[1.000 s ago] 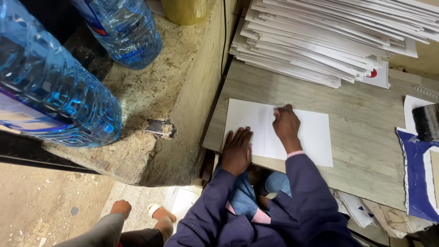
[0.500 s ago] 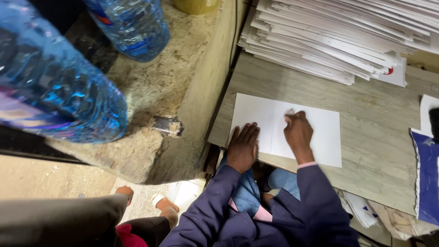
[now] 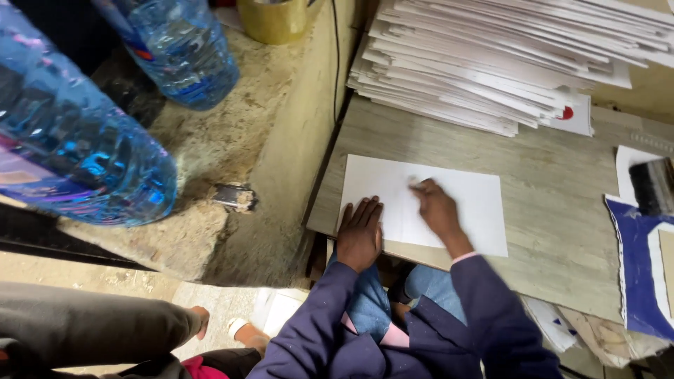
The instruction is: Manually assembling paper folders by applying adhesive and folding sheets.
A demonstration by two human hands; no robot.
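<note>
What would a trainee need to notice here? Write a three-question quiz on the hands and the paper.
1. True or false: the left hand lies flat on the near left corner of the white sheet.
2. What lies at the far edge of the wooden board?
A. a stack of white sheets
B. a row of cups
C. a toolbox
3. Which hand is blurred over the sheet's middle?

Key:
1. true
2. A
3. the right hand

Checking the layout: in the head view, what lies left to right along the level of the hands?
Large blue water bottle → small metal object on the ledge → left hand → right hand on the white sheet → blue-and-white piece.
</note>
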